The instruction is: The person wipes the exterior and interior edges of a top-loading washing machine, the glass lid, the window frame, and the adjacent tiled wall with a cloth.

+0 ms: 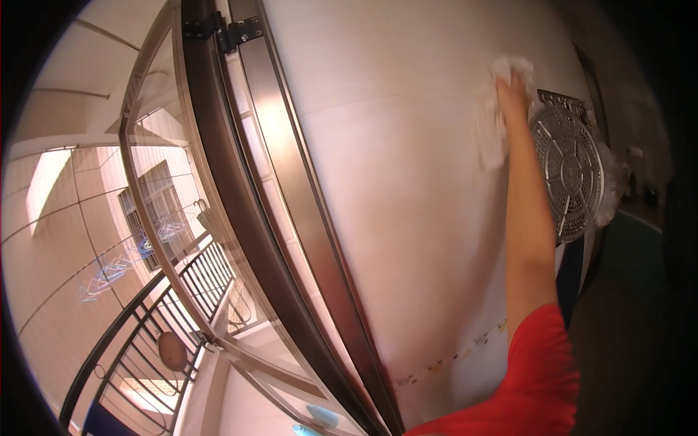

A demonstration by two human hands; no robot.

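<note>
My right hand [513, 101] is raised high on the light tiled wall [403, 180], pressing a white cloth [492, 144] to its surface. The cloth bunches above the fingers and hangs down to the left of the wrist. Just right of the forearm hangs a round, perforated metal rack or basket [570, 173], below a dark slotted bracket [561, 99]. My left hand is out of view. A red sleeve covers the upper part of the reaching arm.
A metal window frame [289, 180] with a black hinge [232, 31] borders the wall. Its glass pane opens outward at the left, near a black balcony railing [131, 327] and hanging clothes hangers [114, 270]. A pale blue object [323, 415] lies low by the frame.
</note>
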